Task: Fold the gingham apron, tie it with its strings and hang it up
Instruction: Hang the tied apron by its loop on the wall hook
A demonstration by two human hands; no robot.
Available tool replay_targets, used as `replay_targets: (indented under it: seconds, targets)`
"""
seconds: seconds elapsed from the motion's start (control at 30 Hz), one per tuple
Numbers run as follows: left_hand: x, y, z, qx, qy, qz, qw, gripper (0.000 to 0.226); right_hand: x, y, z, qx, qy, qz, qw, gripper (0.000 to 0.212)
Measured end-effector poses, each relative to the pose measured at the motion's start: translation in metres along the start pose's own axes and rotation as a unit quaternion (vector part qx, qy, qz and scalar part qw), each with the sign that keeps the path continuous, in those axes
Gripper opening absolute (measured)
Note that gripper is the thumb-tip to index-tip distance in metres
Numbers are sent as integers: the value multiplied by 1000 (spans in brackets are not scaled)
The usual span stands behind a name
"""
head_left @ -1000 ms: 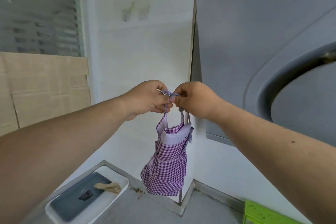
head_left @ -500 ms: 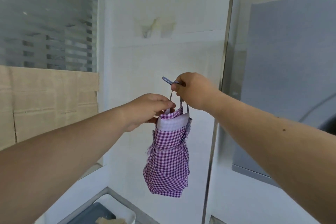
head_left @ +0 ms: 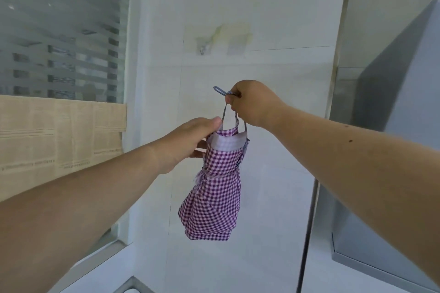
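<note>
Pinching the neck loop (head_left: 221,92) in the right hand (head_left: 252,104), fingers curled tight round the thin strap, loop end poking out past the knuckles. Hanging straight below that grip: gingham apron (head_left: 214,188), folded and cinched at the waist by its strings (head_left: 202,175). Resting against the bundle's top edge, just below and beside the grip, left hand (head_left: 190,143), fingers fairly straight (more steadying than holding). Judged light, soft, floppy; best carried by the loop. Up and well beyond, wall hook (head_left: 202,49).
</note>
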State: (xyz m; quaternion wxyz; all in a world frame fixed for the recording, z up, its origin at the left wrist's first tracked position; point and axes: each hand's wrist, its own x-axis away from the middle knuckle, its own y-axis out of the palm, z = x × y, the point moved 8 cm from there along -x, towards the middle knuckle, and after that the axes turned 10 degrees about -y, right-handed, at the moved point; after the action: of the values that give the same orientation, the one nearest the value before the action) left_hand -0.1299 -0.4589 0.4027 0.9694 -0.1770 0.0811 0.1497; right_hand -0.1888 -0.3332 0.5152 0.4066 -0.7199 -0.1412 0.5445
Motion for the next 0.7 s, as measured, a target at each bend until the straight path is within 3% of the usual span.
replay_targets:
  seconds: [0.13, 0.2, 0.4, 0.7]
  targets:
    - [-18, -3, -11, -35, 4, -15, 999, 92, -35, -1, 6, 22, -3, 2, 1000, 36]
    - [-31, -8, -10, -42, 21, 1, 999, 96, -56, -3, 9, 27, -8, 13, 1000, 37]
    - [-66, -39, 11, -5, 85, 124, 989, 10, -111, -17, 13, 55, -42, 41, 997, 34]
    - [-105, -100, 30, 78, 149, 262, 950, 6, -197, -21, 2, 124, -101, 86, 983, 28]
